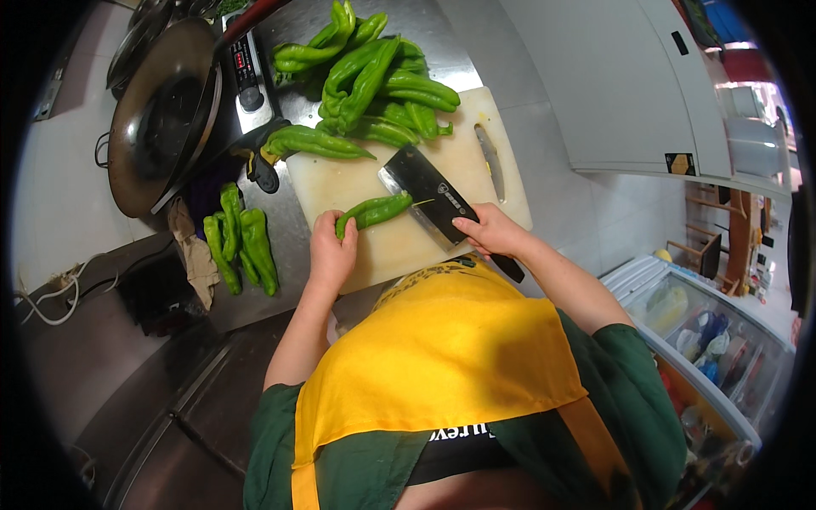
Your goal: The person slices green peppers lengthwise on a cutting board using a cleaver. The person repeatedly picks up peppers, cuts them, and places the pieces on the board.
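A single green pepper [381,210] is pinched at its near end by my left hand [336,242], low over the white cutting board [331,185]. My right hand [494,231] grips a dark-bladed cleaver [428,182] around its handle and the heel of the blade. The pepper's far tip meets the blade's edge in this view; whether they touch I cannot tell. A heap of long green peppers [363,83] covers the board's far side and the metal counter beyond. Several more peppers [258,245] lie in a small group left of the board.
A large wok [159,121] stands at the left, by a cooker with a lit control panel [245,70]. Black-and-yellow gloves [262,167] and a tan cloth [191,252] lie nearby. White cabinets [593,76] rise at the right, above a glass-topped chest freezer [701,344].
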{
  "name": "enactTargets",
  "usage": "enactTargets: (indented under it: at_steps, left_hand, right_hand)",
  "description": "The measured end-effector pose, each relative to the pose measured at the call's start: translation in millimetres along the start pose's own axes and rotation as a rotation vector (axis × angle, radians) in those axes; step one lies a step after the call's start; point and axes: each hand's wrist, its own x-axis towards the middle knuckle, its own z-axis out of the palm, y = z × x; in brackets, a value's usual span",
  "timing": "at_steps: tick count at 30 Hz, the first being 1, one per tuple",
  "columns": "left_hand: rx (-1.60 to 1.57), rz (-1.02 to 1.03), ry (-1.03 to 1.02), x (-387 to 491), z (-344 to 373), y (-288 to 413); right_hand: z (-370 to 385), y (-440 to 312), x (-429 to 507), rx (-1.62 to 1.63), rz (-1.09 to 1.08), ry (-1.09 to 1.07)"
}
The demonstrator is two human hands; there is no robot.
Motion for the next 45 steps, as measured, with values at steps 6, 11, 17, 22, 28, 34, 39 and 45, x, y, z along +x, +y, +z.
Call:
enactTargets:
  at_steps: [6, 11, 17, 22, 28, 34, 39, 45]
  left_hand:
    - [-0.173, -0.152, -0.096, 6, 6, -20]
    - [-0.474, -0.404, -0.226, 10, 9, -30]
    - [-0.645, -0.523, -0.267, 15, 1, -28]
    - [-0.658, -0.520, -0.292, 13, -7, -22]
    - [-0.793, -0.568, -0.312, 15, -2, -19]
    - [-0.971, -0.670, -0.361, 15, -12, -16]
    - [-1.136, -0.675, -0.388, 17, -8, -13]
    - [-1.391, -0.638, -0.406, 14, -4, -7]
  right_hand:
    - [13, 6, 16, 0.034, -0.070, -0.062]
    - [14, 9, 18, -0.036, -0.094, -0.023]
    - [21, 1, 20, -0.032, -0.118, -0.036]
    - [18, -7, 11, -0.232, -0.102, 0.027]
    - [33, -9, 21, -0.024, -0.074, -0.012]
    - [33, -13, 9, -0.007, -0.090, -0.049]
    - [41, -21, 7, -0.001, -0.105, -0.063]
    - [43, -32, -2, -0.040, -0.120, -0.035]
